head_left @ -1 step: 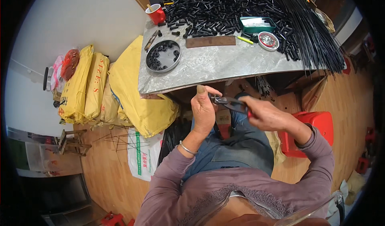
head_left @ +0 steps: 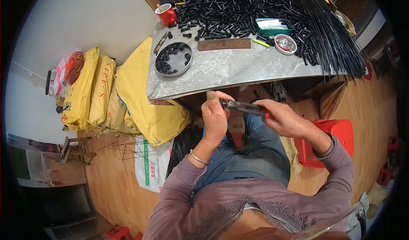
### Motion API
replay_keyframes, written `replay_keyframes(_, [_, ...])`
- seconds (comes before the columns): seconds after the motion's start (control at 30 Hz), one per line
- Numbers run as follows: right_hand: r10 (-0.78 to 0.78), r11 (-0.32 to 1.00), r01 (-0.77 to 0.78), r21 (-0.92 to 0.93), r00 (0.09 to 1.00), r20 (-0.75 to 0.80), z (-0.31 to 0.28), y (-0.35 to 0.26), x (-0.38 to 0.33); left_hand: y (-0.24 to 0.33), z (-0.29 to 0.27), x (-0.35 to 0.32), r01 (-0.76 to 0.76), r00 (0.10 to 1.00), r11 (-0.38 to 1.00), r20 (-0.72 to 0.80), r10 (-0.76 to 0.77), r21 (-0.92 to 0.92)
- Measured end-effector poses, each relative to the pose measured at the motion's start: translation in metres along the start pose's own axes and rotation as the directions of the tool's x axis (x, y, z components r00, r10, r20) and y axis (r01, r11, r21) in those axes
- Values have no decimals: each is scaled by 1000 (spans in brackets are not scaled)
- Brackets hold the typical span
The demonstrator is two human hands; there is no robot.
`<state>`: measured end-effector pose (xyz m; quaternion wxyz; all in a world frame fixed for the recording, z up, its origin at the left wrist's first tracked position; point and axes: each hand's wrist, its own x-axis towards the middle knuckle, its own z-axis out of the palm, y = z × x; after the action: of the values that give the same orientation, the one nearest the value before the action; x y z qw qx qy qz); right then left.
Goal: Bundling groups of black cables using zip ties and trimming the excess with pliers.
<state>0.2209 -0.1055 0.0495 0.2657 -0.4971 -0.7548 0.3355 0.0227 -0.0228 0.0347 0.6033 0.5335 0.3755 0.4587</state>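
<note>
Just off the table's front edge, my left hand (head_left: 215,118) is closed with the thumb pointing up. It pinches a small dark piece (head_left: 224,103), mostly hidden by the fingers. Pliers (head_left: 247,108) with dark jaws and some red on the handle lie in my right hand (head_left: 281,118), whose fingers wrap round the grips. The jaws point left and meet the dark piece at my left fingertips. On the table, a round metal tray (head_left: 190,65) holds several short black tubular parts.
The grey table (head_left: 238,65) carries a heap of black tubular parts (head_left: 238,10), a brown bar (head_left: 224,43), a green box (head_left: 275,25), a round tin (head_left: 285,44), a red mug (head_left: 166,14) and long black rods (head_left: 332,35). Yellow sacks (head_left: 145,99) stand left; a red stool (head_left: 330,142) right.
The pliers have swung to a more level position and their handles look closer together. My left hand has shifted very slightly left; the things on the table have not moved.
</note>
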Motion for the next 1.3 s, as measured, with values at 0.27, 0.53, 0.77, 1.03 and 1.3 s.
replay_keyframes(0.27, [169,408,-626,664,767,619,14,14,-20,-6,-6,3,-63,998,989,35,59,134])
replay_keyframes(0.53, [182,941,-204,270,978,104,-14,-21,-8,-9,-12,4,-3,1000,996,-1,3,90])
replay_keyframes(0.77, [-35,114,-596,794,797,603,9,9,-20,-7,-8,0,-44,997,989,71,34,138])
replay_keyframes(1.03, [46,983,-60,-174,996,-82,4,-11,-2,-3,-13,1,45,997,998,61,-47,32])
replay_keyframes(1.3, [330,484,-597,639,802,499,12,-26,-9,-8,-15,-4,65,987,998,149,-62,-16])
